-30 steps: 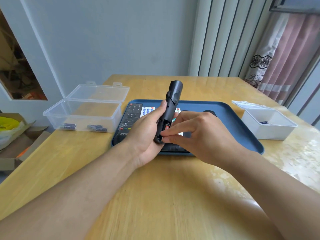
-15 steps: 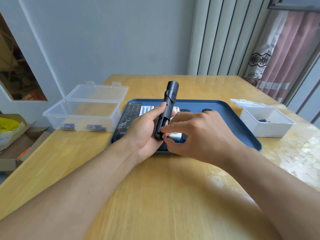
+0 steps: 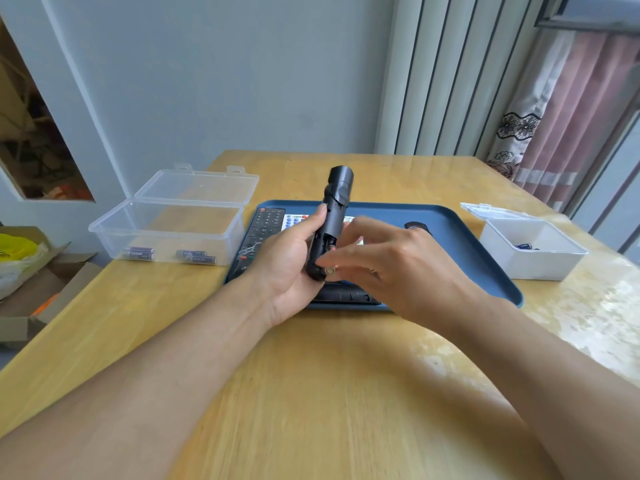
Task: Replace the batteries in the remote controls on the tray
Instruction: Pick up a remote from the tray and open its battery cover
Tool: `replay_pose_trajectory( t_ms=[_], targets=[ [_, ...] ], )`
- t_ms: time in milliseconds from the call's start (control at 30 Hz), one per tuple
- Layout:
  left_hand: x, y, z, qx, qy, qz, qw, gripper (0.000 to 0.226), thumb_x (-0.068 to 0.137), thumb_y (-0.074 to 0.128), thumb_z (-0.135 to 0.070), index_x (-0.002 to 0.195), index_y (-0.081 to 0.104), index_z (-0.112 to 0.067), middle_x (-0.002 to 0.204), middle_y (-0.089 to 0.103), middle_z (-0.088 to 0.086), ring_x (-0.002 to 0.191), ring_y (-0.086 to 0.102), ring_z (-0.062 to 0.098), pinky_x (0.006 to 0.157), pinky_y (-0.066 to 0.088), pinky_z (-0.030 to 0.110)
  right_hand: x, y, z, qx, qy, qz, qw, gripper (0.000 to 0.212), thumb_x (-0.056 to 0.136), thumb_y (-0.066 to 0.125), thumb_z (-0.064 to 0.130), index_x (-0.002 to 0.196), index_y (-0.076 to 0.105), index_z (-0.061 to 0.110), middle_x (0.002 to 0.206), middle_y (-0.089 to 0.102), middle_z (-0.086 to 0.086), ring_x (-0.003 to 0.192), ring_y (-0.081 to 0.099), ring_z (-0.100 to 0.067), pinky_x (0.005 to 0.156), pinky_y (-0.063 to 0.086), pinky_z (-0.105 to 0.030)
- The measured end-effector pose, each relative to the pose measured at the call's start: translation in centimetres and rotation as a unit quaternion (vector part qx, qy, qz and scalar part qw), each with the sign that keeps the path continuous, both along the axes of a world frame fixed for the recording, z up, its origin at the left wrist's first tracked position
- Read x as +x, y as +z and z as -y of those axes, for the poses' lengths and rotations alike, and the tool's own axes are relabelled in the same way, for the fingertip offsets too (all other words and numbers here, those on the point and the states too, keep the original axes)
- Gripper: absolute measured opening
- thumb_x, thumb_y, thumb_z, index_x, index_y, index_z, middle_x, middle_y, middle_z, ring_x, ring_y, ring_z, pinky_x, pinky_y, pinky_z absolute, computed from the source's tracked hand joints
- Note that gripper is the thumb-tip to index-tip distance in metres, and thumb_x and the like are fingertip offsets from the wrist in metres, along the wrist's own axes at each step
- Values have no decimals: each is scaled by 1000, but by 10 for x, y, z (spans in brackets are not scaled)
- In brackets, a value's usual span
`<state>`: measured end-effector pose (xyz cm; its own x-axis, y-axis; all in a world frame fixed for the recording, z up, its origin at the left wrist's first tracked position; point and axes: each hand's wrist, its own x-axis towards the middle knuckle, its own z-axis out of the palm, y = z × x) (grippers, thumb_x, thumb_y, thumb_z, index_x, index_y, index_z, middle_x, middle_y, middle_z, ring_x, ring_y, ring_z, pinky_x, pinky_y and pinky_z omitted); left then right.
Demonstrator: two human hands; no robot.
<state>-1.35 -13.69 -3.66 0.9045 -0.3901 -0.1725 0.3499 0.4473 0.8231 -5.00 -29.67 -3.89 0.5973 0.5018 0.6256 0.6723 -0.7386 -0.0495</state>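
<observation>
My left hand [image 3: 284,265] holds a slim black remote [image 3: 337,192] upright above the blue tray [image 3: 450,230], its battery bay open toward my right hand [image 3: 398,268]. My right fingertips pinch a battery [image 3: 329,270] at the bay's lower end; its silver end shows, and the fingers are blurred. On the tray lie a long black remote [image 3: 266,223], a white remote with coloured buttons [image 3: 294,220], another black remote [image 3: 343,296] at the near edge and a small black cover [image 3: 417,226].
A clear lidded box [image 3: 166,233] left of the tray holds several batteries [image 3: 138,252]. A small white box [image 3: 530,251] on the right holds a few dark batteries [image 3: 523,245]. An open cardboard box [image 3: 20,306] sits on the floor beyond the table's left edge.
My right fingers have worked down to the bay's lower end and now hold a battery whose silver end sticks out. My left hand has kept the remote upright.
</observation>
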Motion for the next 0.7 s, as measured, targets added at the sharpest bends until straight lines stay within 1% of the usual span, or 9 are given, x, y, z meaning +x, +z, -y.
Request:
replay_pose_trajectory(
  t_ms=[67,100,133,200,333,400,467,567,700],
  targets=[
    [3,-2,-1,-23,23,5,999,41,105,49,-34,134,62,-8,103,71,6,85,69,19,66,56,25,-1,5,-1,120,1,-104,987,8,92,70,33,100,73,33,109,62,9,58,46,-4,56,38,-20],
    [5,-3,-2,-35,33,5,999,41,105,48,-34,136,60,-9,112,72,7,94,70,20,73,58,26,-1,7,-1,186,6,-176,967,4,94,67,33,97,68,34,110,65,3,57,45,-8,57,38,-23],
    [7,-4,-2,-45,43,0,998,41,105,48,-33,136,59,-8,120,71,9,98,71,21,78,59,29,0,9,1,246,15,-244,938,2,97,63,32,95,62,32,105,69,-4,56,43,-10,56,37,-27],
    [11,-6,-1,-64,64,-10,996,39,105,49,-29,135,58,-5,124,69,13,98,73,23,81,60,32,5,11,9,316,24,-311,896,7,102,55,26,95,55,25,91,73,-2,57,43,-9,57,36,-26],
    [9,-6,1,-91,59,-16,994,37,104,50,-25,133,59,-2,119,70,14,104,74,27,97,55,41,17,19,33,322,-91,-281,899,10,104,52,26,100,61,23,79,68,8,64,52,1,65,39,-20],
    [7,-5,2,-96,51,-17,994,37,104,51,-24,131,59,-1,120,69,16,103,74,28,95,55,41,25,31,49,317,-180,-249,897,14,104,50,28,105,63,23,79,65,7,57,53,2,53,38,-14],
    [6,-4,2,-96,43,-14,994,37,104,51,-24,131,59,0,122,69,17,104,73,29,94,54,41,32,42,73,273,-276,-225,894,18,104,49,29,111,65,23,85,66,1,62,58,-7,46,40,-19],
    [5,-5,2,-88,37,-5,995,36,105,48,-24,130,60,-1,119,71,16,104,74,27,92,55,40,40,56,120,111,-385,-231,887,20,101,55,21,112,70,15,92,67,-3,90,64,-23,71,48,-29],
    [3,-4,2,-80,29,15,996,33,106,46,-23,128,61,-4,118,73,15,106,73,28,87,61,37,39,63,163,-104,-459,-318,823,22,94,67,15,116,71,16,105,64,-4,94,61,-25,75,45,-27]
  ],
)
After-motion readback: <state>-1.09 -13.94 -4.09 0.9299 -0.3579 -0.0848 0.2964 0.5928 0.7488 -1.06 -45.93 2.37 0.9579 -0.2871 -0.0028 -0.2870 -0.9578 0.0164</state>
